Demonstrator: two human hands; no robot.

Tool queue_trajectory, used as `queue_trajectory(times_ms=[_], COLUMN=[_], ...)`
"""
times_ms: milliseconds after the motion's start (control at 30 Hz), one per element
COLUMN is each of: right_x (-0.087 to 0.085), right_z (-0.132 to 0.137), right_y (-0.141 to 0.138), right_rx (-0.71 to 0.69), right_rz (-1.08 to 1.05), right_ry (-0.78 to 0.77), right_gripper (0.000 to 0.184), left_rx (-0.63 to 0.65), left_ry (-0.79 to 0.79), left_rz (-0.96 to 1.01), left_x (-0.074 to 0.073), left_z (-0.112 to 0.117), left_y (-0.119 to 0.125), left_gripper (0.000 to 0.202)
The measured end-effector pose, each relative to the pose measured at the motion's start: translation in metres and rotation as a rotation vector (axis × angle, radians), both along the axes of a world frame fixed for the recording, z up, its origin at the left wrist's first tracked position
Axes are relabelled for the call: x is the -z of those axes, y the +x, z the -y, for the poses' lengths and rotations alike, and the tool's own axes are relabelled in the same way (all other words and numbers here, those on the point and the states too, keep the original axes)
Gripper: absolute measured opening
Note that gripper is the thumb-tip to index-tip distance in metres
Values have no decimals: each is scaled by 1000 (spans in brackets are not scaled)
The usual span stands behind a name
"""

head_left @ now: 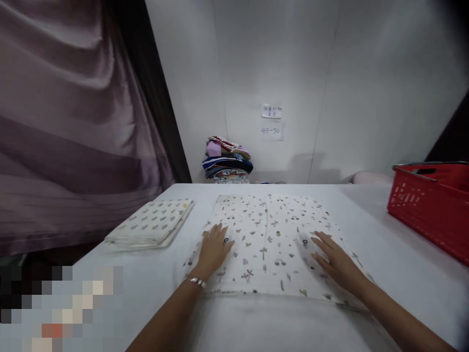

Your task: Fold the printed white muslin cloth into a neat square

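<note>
A white cloth (pixel 264 244) printed with small palms, rainbows and plants lies spread flat on the white table (pixel 256 325) in front of me. My left hand (pixel 214 249) rests on its left side, fingers stretched out and palm down, with a bracelet at the wrist. Over the right side of the same cloth, my right hand (pixel 331 259) has its fingers spread and holds nothing. Whether the right palm presses on the cloth or hovers just above it, I cannot tell. A faint crease runs down the cloth's middle.
A folded white cloth with grey prints (pixel 156 222) lies at the table's left. On the right stands a red plastic basket (pixel 425 210). Behind the table's far edge is a stack of folded clothes (pixel 227 159). Paper notes (pixel 271 131) hang on the wall, and a mauve curtain (pixel 73 122) drapes at left.
</note>
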State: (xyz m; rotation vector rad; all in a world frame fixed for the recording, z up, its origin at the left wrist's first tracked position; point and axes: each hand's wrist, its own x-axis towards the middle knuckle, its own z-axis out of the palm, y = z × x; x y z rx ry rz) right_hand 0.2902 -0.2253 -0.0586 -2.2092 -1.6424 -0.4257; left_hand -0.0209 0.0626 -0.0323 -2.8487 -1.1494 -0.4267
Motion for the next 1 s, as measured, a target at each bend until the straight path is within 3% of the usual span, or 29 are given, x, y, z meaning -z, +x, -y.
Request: queue_trajectory(times_ms=[67, 133, 233, 367, 467, 533, 633, 700, 867, 1000], right_x=[5, 19, 48, 76, 78, 72, 61, 59, 81, 89], right_z=[-27, -38, -29, -11, -20, -38, -65, -75, -60, -55], right_y=[11, 32, 66, 88, 88, 90, 103, 120, 163, 165], right_rx=[7, 112, 209, 155, 192, 169, 83, 110, 187, 208], right_rz=[-20, -41, -49, 12, 26, 65, 132, 120, 138, 157], right_ry=[-101, -199, -262, -283, -292, -271, -251, -281, -278, -261], right_gripper=[56, 61, 64, 63, 61, 57, 49, 49, 52, 51], left_rx=[-50, -129, -173, -187, -213, -162, -63, -100, -213, -238], left_ry=[-64, -134, -183, -258, -310, -256, -175, -205, -236, -230], left_rz=[-38, -73, -95, -139, -172, -150, -124, -124, -76, -84], left_x=[7, 15, 23, 17, 6, 0, 2, 9, 26, 28], left_z=[-7, -16, -24, -25, -30, -40, -66, -85, -109, -107], left_y=[11, 12, 4, 2, 18, 36, 61, 70, 66, 67], left_gripper=[61, 67, 73, 74, 75, 75, 73, 73, 78, 78])
